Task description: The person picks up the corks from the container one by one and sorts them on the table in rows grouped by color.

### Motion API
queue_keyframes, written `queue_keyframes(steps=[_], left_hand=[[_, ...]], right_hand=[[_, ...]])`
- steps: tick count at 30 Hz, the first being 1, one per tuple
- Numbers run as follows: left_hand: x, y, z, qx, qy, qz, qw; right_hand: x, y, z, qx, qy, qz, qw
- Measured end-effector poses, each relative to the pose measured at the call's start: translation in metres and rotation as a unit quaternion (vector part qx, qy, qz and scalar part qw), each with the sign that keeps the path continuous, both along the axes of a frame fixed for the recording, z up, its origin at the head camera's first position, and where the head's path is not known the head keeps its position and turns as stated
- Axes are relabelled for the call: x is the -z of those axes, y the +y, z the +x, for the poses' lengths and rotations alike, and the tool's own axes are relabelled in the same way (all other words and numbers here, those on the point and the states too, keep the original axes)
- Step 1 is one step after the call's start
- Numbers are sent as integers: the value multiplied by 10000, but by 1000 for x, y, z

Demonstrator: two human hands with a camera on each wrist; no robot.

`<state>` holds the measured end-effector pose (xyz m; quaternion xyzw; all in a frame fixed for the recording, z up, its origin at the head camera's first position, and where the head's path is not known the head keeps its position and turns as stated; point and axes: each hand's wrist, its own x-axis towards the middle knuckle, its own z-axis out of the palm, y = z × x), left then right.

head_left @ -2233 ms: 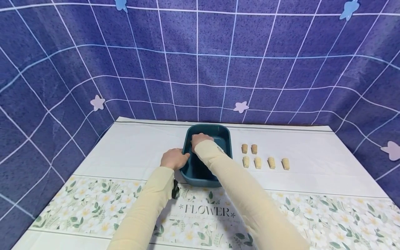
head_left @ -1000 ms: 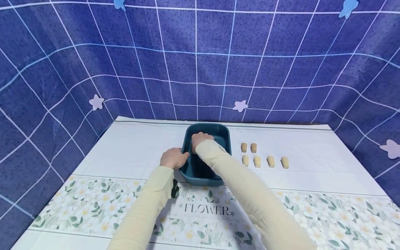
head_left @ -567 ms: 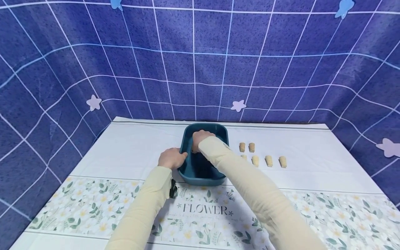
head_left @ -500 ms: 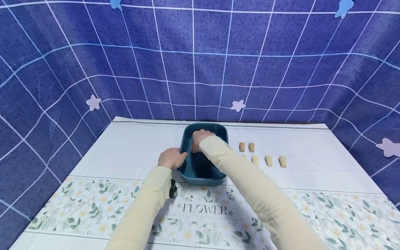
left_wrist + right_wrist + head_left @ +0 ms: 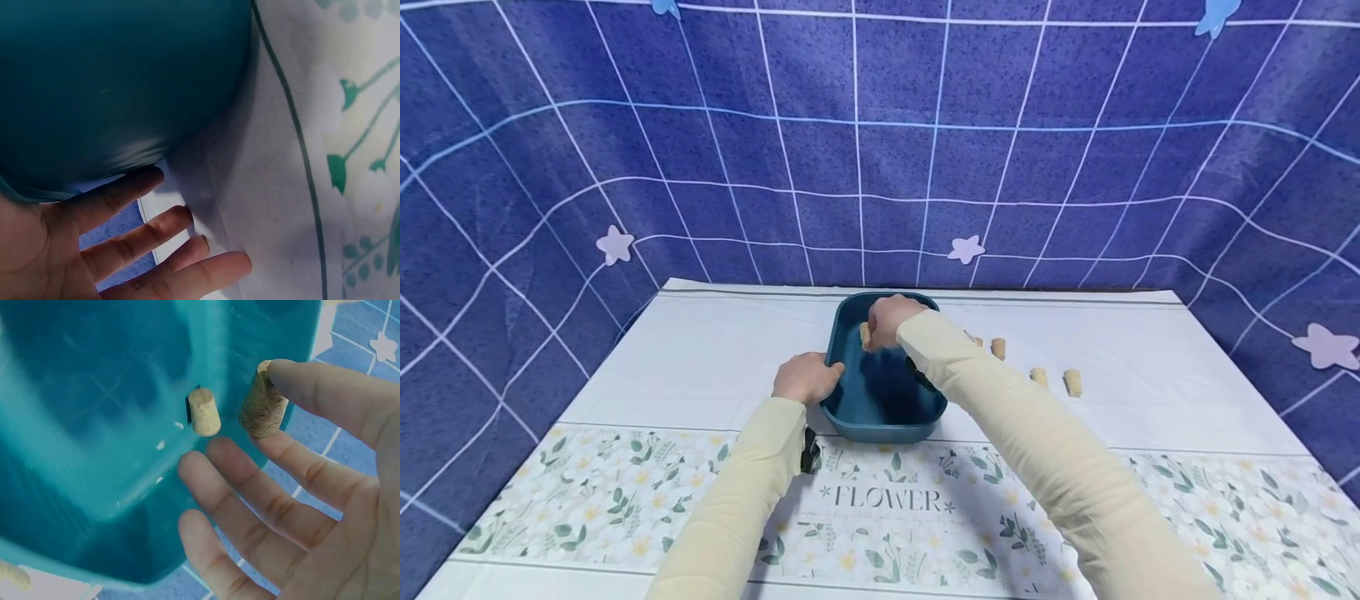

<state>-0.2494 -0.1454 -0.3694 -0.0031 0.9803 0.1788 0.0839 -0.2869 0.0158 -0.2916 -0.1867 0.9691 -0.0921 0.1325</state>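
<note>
In the head view my left hand [image 5: 807,377] is at the near left side of a teal plastic basin [image 5: 880,433], its thumb over the rim and fingers outside. The left wrist view shows those fingers [image 5: 140,244] extended and spread against the basin's outer wall. My right hand [image 5: 891,322] hangs inside the basin. Its thumb and index finger pinch a tapered cork [image 5: 264,403], while the other fingers spread loosely. A second cork [image 5: 204,412] lies on the basin floor near its wall, just beyond the fingertips in the right wrist view.
Right of the basin several loose corks lie on the white tablecloth, one brown cork [image 5: 998,348] farther back and a pale cork [image 5: 1072,382] nearer; my right sleeve [image 5: 1030,417] hides others. A blue grid-patterned curtain [image 5: 895,167] hangs behind the table.
My right hand has lifted and shifted right and away within the basin; a cork now shows beside its fingers. The left hand stays on the rim. The view has drifted slightly.
</note>
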Motion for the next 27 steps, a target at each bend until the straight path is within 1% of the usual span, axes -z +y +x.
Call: queue_keyframes(steps=[4, 8, 14, 19, 22, 27], left_hand=[[1, -1, 0, -69, -18, -5, 10000], [0, 0, 0, -85, -42, 4, 10000], [0, 1, 1, -94, -49, 59, 9999], [0, 1, 2, -118, -49, 104, 9999], [0, 1, 2, -130, -43, 136, 9998], [-2, 2, 2, -136, -28, 143, 9998]], right_hand=[[-5, 8, -2, -79, 146, -57, 9998], [-7, 18, -5, -32, 188, -212, 9996], [-6, 34, -13, 137, 290, -262, 9991], [-6, 44, -18, 115, 224, -308, 9992], [-7, 50, -16, 79, 195, -374, 9991], [-10, 63, -13, 59, 252, -300, 9992]])
